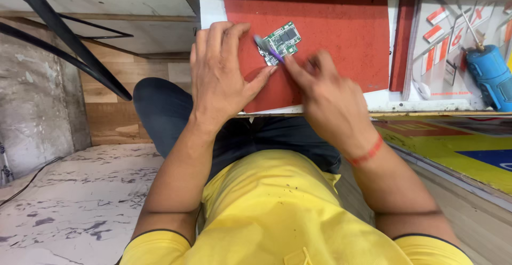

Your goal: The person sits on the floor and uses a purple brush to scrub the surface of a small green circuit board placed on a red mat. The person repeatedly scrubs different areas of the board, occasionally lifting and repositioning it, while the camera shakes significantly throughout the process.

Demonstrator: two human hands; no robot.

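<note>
Left hand (221, 75) lies flat on the red mat (341, 35), fingers spread, thumb steadying the green board (281, 40) near the worktop's front edge | right hand (325, 91) pinches a purple brush (269, 50), tip on the board | brushing underway, board not lifted | blue tool (490, 75) at right edge, untouched

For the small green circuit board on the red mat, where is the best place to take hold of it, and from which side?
Grip the circuit board by its bare top and right edges, coming from the far right. It lies flat on the red mat, the left hand covers its near-left corner, and the right hand works a purple-handled brush across that end.
</note>
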